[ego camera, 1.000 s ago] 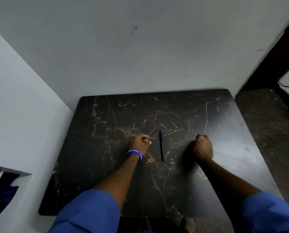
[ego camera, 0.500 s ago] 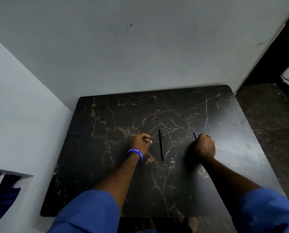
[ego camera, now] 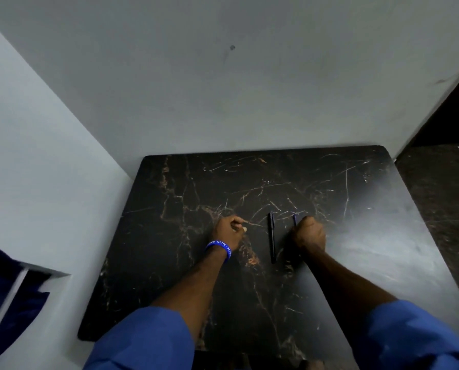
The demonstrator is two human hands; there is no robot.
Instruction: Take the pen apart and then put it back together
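Note:
A black pen [ego camera: 272, 237] lies lengthwise on the dark marble table [ego camera: 383, 249], between my two hands. My right hand [ego camera: 309, 233] is a fist just right of the pen, closed on a thin blue pen part [ego camera: 294, 219] whose end sticks out above the knuckles. My left hand [ego camera: 229, 229] rests on the table left of the pen with fingers curled; a small pale bit shows at its fingertips, and I cannot tell what it is. A blue wristband [ego camera: 219, 248] circles my left wrist.
Grey walls [ego camera: 223, 89] close in behind and to the left of the table. A dark floor [ego camera: 441, 198] lies to the right. A dark blue object [ego camera: 1, 297] sits low at the left edge.
My right hand has slid left toward the pen, and the blue part now sticks out of its fist. The left hand and the black pen have stayed put.

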